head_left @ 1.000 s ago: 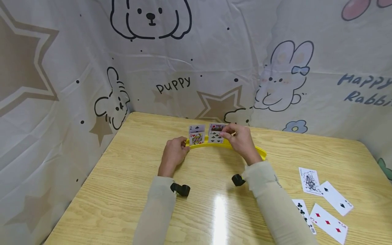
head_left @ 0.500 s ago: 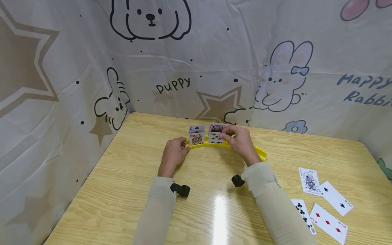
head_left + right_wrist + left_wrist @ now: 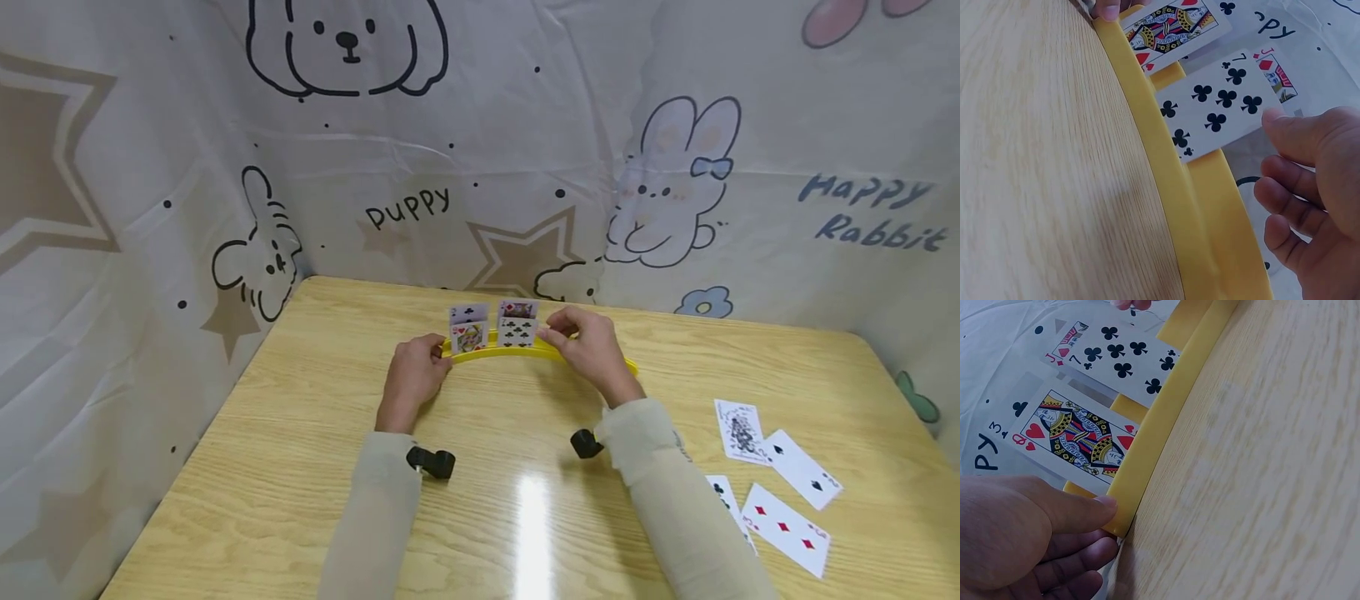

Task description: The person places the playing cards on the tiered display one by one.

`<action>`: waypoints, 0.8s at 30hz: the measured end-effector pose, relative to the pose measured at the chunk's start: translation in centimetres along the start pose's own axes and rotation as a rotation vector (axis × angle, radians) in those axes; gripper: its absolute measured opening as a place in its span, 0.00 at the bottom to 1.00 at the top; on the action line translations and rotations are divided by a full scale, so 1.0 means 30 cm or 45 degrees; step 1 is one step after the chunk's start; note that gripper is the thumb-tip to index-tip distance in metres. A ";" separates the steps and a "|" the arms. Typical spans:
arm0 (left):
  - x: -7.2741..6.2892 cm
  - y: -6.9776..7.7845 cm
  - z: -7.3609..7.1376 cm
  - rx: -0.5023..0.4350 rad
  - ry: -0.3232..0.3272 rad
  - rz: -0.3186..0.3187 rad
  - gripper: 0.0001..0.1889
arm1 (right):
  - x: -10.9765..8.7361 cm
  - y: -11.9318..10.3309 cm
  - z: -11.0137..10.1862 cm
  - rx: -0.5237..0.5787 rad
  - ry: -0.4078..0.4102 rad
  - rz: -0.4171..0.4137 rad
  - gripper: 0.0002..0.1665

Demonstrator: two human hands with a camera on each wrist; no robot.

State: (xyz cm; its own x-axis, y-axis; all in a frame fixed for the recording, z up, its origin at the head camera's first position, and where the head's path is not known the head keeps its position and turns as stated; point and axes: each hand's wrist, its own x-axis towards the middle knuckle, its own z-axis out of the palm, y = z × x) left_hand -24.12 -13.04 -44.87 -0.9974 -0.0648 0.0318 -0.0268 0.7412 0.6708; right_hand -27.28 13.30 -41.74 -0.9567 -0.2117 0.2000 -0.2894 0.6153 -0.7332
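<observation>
A curved yellow card holder (image 3: 510,352) stands near the table's far side. My left hand (image 3: 412,375) grips its left end, thumb (image 3: 1100,509) on the front and fingers beneath. In the holder's left part stand a queen of hearts (image 3: 1079,434) and, behind it, a three of clubs (image 3: 469,312). Further right, a seven of clubs (image 3: 1213,103) stands upright before a jack of diamonds (image 3: 1277,78). My right hand (image 3: 594,352) is beside the seven's right edge, its thumb tip right at the card's upper corner, other fingers loosely bent.
On the table's right side lie a joker card (image 3: 738,431), a two of spades (image 3: 802,469), a three of diamonds (image 3: 786,529) and a clubs card (image 3: 727,500) partly behind my right sleeve. A printed cloth (image 3: 480,150) hangs along the table's far edge.
My right hand has let go of the seven of clubs and drawn slightly right of it. The left hand keeps its grip on the holder. The head view has turned a little right.
</observation>
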 end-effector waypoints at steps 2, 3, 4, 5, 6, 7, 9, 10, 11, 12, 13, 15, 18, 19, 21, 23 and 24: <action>0.000 0.002 0.000 -0.005 -0.007 0.001 0.20 | -0.007 0.006 -0.009 -0.009 -0.006 0.004 0.11; 0.000 0.003 0.001 -0.006 -0.012 -0.002 0.20 | -0.010 0.008 -0.013 -0.013 -0.006 0.002 0.11; 0.000 0.003 0.001 -0.008 -0.015 -0.005 0.20 | -0.013 0.010 -0.017 -0.017 -0.007 0.001 0.11; 0.001 0.003 0.001 -0.009 -0.019 -0.010 0.20 | -0.016 0.011 -0.021 -0.016 -0.010 0.000 0.11; 0.001 0.003 0.001 -0.009 -0.022 -0.016 0.20 | -0.019 0.013 -0.025 -0.017 -0.013 -0.001 0.11; 0.002 0.003 0.002 -0.004 -0.024 -0.018 0.20 | -0.022 0.015 -0.029 -0.016 -0.018 0.001 0.11; 0.003 0.001 0.004 -0.001 -0.028 -0.027 0.20 | -0.030 0.018 -0.038 -0.013 -0.028 0.010 0.12; 0.003 0.001 0.004 -0.001 -0.029 -0.029 0.20 | -0.033 0.019 -0.044 -0.012 -0.034 0.016 0.13; 0.004 0.001 0.004 0.001 -0.030 -0.031 0.20 | -0.038 0.021 -0.050 -0.013 -0.038 0.021 0.13; 0.004 0.001 0.004 0.001 -0.031 -0.033 0.20 | -0.042 0.022 -0.056 -0.018 -0.043 0.029 0.14; 0.003 0.001 0.005 0.002 -0.033 -0.034 0.20 | -0.048 0.024 -0.063 -0.021 -0.047 0.038 0.14; 0.002 0.002 0.005 0.001 -0.036 -0.038 0.20 | -0.059 0.028 -0.078 -0.034 -0.050 0.056 0.14; 0.000 0.002 0.006 0.002 -0.037 -0.039 0.20 | -0.075 0.038 -0.102 -0.064 -0.056 0.081 0.14; -0.001 0.002 0.006 0.003 -0.036 -0.037 0.20 | -0.081 0.041 -0.111 -0.074 -0.056 0.090 0.15; 0.000 0.002 0.005 0.003 -0.035 -0.036 0.20 | -0.092 0.049 -0.128 -0.090 -0.058 0.099 0.15; 0.000 0.003 0.005 0.003 -0.035 -0.037 0.20 | -0.102 0.057 -0.146 -0.099 -0.053 0.100 0.15; 0.000 0.004 0.004 0.004 -0.036 -0.038 0.20 | -0.108 0.062 -0.155 -0.103 -0.051 0.099 0.15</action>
State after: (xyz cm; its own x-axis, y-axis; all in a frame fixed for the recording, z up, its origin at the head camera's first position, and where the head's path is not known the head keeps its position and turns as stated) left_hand -24.13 -12.87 -44.90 -0.9976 -0.0681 -0.0093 -0.0568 0.7411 0.6690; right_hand -24.86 18.67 -40.73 -0.9747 -0.1904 0.1172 -0.2178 0.6900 -0.6903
